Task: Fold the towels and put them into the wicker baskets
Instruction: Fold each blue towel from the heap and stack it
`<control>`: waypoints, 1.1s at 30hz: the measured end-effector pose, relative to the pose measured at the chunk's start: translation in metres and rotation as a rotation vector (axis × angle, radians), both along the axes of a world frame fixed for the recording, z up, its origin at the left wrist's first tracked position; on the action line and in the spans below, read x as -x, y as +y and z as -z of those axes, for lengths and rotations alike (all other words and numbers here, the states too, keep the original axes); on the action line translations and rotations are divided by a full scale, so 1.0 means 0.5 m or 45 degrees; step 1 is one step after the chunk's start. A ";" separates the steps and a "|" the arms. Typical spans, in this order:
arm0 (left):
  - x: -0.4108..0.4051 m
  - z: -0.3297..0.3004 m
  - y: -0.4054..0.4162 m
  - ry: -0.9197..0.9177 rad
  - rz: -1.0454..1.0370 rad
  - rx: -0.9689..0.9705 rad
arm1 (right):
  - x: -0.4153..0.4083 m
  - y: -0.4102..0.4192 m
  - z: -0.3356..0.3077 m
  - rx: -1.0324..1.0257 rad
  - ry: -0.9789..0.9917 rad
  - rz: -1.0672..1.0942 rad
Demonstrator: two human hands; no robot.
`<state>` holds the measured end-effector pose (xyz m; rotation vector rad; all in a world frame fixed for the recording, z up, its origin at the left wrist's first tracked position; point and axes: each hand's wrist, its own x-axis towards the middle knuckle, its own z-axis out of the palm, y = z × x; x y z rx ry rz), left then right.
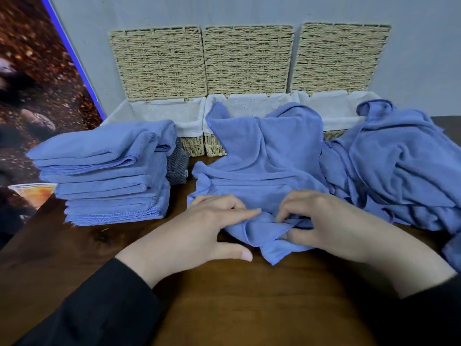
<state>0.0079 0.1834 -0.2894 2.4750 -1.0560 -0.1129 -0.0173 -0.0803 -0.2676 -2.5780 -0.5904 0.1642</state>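
A crumpled blue towel lies in the middle of the dark wooden table, its far edge draped against the centre wicker basket. My left hand rests on the towel's near left part with fingers nearly straight. My right hand pinches a fold at the towel's near edge between curled fingers and thumb. A stack of several folded blue towels stands at the left. A heap of unfolded blue towels lies at the right.
Three lined wicker baskets stand along the wall with lids raised: the left wicker basket, the centre one, the right wicker basket. A dark grey knitted item sits between stack and baskets. A patterned panel borders the left side.
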 end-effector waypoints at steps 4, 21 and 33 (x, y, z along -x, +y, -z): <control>-0.004 0.000 -0.007 -0.175 -0.016 0.110 | 0.008 0.007 -0.008 -0.121 -0.137 0.082; 0.023 -0.058 0.014 -0.689 -0.527 0.451 | 0.023 -0.017 -0.051 -0.278 -0.234 0.784; 0.081 -0.196 0.063 -0.202 -0.790 0.783 | 0.148 -0.066 -0.213 -0.863 -0.307 0.726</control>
